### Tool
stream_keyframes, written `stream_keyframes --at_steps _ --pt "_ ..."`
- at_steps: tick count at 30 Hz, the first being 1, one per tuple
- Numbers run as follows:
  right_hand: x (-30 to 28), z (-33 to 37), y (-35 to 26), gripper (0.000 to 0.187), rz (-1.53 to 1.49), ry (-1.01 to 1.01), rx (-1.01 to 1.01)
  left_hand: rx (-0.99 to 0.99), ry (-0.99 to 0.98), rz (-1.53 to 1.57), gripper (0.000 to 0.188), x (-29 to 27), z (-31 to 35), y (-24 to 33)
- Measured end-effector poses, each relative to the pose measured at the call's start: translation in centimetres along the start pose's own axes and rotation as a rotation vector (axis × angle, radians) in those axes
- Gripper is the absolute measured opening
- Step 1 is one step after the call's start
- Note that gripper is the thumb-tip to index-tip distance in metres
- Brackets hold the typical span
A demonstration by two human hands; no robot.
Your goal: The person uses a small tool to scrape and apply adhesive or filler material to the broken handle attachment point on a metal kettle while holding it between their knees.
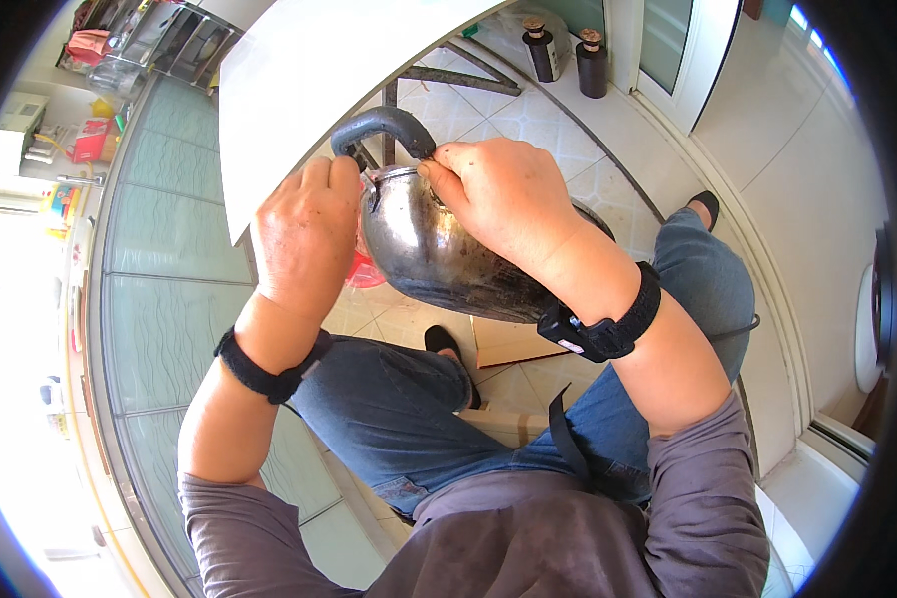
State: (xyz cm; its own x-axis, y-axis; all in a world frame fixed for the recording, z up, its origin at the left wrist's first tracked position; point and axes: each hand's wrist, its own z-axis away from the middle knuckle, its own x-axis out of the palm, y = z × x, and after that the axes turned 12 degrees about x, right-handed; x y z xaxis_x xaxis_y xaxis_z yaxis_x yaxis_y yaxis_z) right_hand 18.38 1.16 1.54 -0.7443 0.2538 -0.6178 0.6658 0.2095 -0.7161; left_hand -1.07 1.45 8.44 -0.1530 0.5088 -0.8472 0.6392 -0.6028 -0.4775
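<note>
A metal kettle (419, 244) with a blackened, worn surface hangs tilted above the floor, between my forearms and in front of my knees. Its curved black handle (387, 124) arches over the top. My left hand (304, 234) is closed with curled fingers at the handle's left end, where a metal bracket joins the body. At the opposite end, my right hand (508, 189) pinches the handle's base between thumb and bent forefinger. My right wrist and forearm cover part of the kettle's right side. Whether either hand also holds some small part is hidden.
A white tabletop (309, 100) juts in just beyond the kettle, its dark metal legs below. Some red plastic (367, 271) shows behind the kettle. Two dark bottles (591, 68) stand by the far door. Glass-fronted cabinets (174, 309) line the left; a flat board (513, 341) lies below.
</note>
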Motion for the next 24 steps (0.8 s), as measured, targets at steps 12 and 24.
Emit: stream_keyframes --at_steps 12,24 --pt "0.5 0.7 -0.4 0.027 -0.019 0.039 -0.012 0.049 -0.074 -0.280 0.011 -0.4 0.6 1.5" --pt "0.3 0.9 -0.8 0.026 -0.032 0.047 -0.004 0.113 -0.024 -0.343 0.010 0.2 0.9 1.3"
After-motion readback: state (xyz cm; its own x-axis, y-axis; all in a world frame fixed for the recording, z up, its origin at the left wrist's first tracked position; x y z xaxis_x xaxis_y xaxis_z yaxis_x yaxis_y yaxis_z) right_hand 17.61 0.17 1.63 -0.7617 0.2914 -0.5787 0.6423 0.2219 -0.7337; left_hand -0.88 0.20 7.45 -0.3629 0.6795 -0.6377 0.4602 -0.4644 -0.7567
